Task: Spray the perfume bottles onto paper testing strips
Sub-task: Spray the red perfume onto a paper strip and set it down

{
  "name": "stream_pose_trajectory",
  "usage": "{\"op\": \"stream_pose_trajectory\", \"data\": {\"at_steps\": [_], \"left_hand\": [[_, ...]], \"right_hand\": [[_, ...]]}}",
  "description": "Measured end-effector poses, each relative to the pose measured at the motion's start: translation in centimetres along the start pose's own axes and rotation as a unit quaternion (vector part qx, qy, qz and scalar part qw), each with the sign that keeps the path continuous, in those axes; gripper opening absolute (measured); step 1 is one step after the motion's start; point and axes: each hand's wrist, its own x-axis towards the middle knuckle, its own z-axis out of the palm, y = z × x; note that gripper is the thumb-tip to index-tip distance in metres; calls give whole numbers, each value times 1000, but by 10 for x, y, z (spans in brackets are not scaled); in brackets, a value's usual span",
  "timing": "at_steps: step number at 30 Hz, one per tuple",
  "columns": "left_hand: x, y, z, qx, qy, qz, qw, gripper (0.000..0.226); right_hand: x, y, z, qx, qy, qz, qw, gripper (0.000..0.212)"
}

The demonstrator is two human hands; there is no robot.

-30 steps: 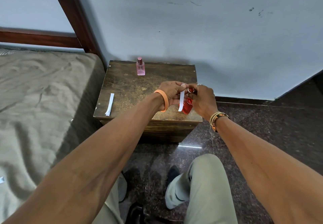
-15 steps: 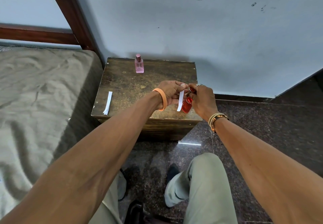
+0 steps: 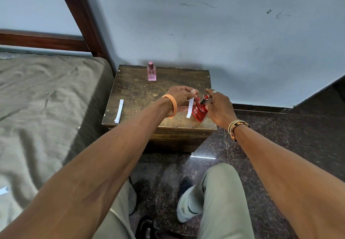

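Observation:
My left hand point(image 3: 180, 98) pinches a white paper strip point(image 3: 190, 108) by its top end, so the strip hangs down over the small wooden table point(image 3: 138, 97). My right hand point(image 3: 219, 108) grips a red perfume bottle point(image 3: 200, 111), tilted with its nozzle towards the strip. Strip and bottle are a few centimetres apart. A pink perfume bottle point(image 3: 151, 71) stands upright near the table's back edge. A second white strip point(image 3: 119, 111) lies flat at the table's left edge.
A bed with a grey-green sheet point(image 3: 46, 108) borders the table on the left, its dark wooden frame point(image 3: 82, 14) behind. A pale wall rises right behind the table. My knees point(image 3: 220, 192) are over the dark stone floor.
My right hand has drawn the red bottle slightly right, away from the strip, so the nozzle and more of the bottle now show. The left hand still holds the strip.

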Motion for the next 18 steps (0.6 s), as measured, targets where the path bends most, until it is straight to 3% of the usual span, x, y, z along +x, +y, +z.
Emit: {"op": "stream_pose_trajectory", "data": {"at_steps": [3, 8, 11, 14, 18], "left_hand": [[-10, 6, -5, 3, -4, 16, 1000, 12], [-33, 20, -14, -8, -20, 35, 999, 13], [-46, 28, -21, -21, 7, 68, 997, 13], [-63, 37, -29, -22, 40, 102, 994, 24], [-87, 43, -45, 4, 83, 142, 986, 30]], "right_hand": [[-3, -5, -7, 13, 16, 11, 1000, 50], [-18, -31, -31, 63, 138, -49, 987, 31], [-23, -55, -46, 179, 76, -50, 980, 34], [-30, -76, -58, 314, -16, -24, 949, 27], [-37, -96, -61, 355, -45, -13, 934, 21]]}}
